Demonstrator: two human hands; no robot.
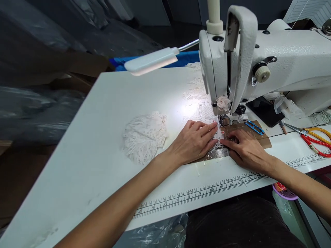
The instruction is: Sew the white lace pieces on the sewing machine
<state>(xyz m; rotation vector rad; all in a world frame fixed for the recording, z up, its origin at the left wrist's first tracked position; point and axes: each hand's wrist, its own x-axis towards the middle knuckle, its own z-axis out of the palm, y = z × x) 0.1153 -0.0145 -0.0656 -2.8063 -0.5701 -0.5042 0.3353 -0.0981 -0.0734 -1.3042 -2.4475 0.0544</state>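
A piece of white lace lies under the needle area of the white sewing machine. My left hand rests flat on this lace, fingers stretched toward the presser foot. At the lace's near right edge, my right hand has curled fingers, and its fingertips pinch the edge. Behind the needle, more white lace trails away over the table. A separate gathered bundle of white lace sits left of my left hand. Brown tape covers the surface around the needle plate.
Blue thread snips lie just beyond my right hand. Farther right are a dark phone and scissors with red and yellow handles. A lamp hangs over the white table, whose front edge carries a printed ruler.
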